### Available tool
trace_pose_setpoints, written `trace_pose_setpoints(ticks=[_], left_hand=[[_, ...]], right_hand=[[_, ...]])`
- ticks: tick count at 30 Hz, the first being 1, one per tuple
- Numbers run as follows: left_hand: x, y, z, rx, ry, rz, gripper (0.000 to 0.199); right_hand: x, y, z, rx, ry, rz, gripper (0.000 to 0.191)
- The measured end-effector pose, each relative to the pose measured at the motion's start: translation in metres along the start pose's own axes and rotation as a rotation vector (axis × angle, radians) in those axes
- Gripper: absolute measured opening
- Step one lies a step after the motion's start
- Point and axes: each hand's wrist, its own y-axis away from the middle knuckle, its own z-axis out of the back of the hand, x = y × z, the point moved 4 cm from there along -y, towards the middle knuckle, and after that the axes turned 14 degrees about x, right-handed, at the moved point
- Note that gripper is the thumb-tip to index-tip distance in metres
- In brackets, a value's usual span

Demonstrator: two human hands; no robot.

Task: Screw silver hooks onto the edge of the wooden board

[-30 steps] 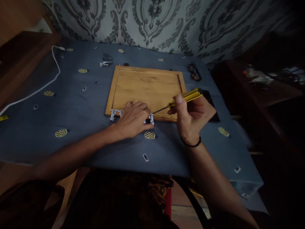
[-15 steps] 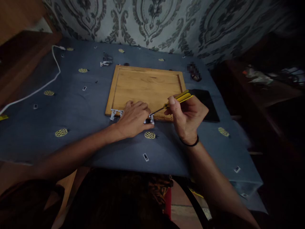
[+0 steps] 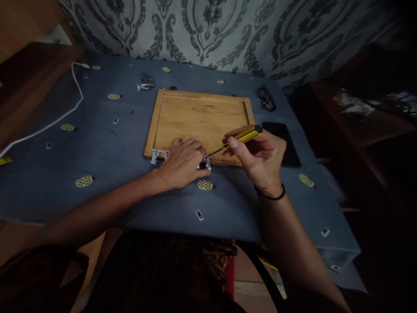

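Observation:
A wooden cabinet door (image 3: 202, 117) lies flat, with metal hinges along its near edge. My left hand (image 3: 184, 163) is closed over that edge, its fingers bent on the wood and its thumb below the hinge (image 3: 208, 163) at its right side; it partly hides this hinge. Another hinge (image 3: 155, 155) sits at the door's near left corner, and one more shows partly beside my left fingers. In my right hand (image 3: 262, 163) is a yellow and black screwdriver (image 3: 243, 135), held at a slant. The screwdriver's tip meets the hinge beside my left hand.
A blue patterned cloth (image 3: 107, 152) covers the table. Loose hinges (image 3: 146, 82) lie beyond the door's far left corner. To the right are a black flat panel (image 3: 283, 143) and a dark, partly blurred item (image 3: 267, 103). A white cable (image 3: 76, 87) runs along the left.
My right hand has turned and shifted slightly right, and the screwdriver's handle has rolled in its fingers. The tip stays at the hinge. My left hand and the door have not moved.

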Motion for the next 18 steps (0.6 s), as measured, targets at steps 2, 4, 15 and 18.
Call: trace_pose_setpoints(ticks=[2,4,15,18], left_hand=[[0.0,0.0,0.0,-0.005,0.002,0.001,0.036],[0.0,0.0,0.0,-0.008,0.002,0.0,0.035],[0.0,0.001,0.0,-0.013,0.001,-0.011,0.034],[0.0,0.001,0.0,-0.005,0.006,-0.006,0.035]], right_hand=[[-0.001,0.0,-0.001,-0.006,0.03,0.009,0.032],[-0.002,0.002,-0.002,-0.049,0.077,0.025,0.031],[-0.004,0.012,-0.006,-0.309,0.261,0.029,0.035],[0.006,0.013,-0.003,-0.429,0.197,0.113,0.033]])
